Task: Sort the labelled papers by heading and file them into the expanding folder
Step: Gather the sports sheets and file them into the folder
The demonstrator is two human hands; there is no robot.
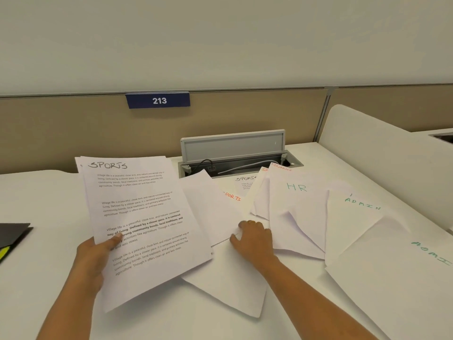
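Note:
My left hand [94, 253] grips a small stack of printed sheets headed SPORTS [139, 217], thumb on top, lifted and tilted above the desk. My right hand [255, 239] rests with curled fingers on the loose white papers spread over the desk, pinching the edge of a blank-looking sheet [215, 212]. Around it lie a sheet with SPORTS in orange [232, 197], another SPORTS sheet [245, 182], an HR sheet [297, 192], a FINANCE sheet [282, 168] and two ADMIN sheets [355, 212] [404, 278]. The dark expanding folder [12, 235] shows at the left edge.
An open cable hatch [232, 153] with wires sits at the back of the white desk [49, 197]. A beige partition with a blue 213 sign [158, 100] stands behind. A white curved divider [392, 155] bounds the right side.

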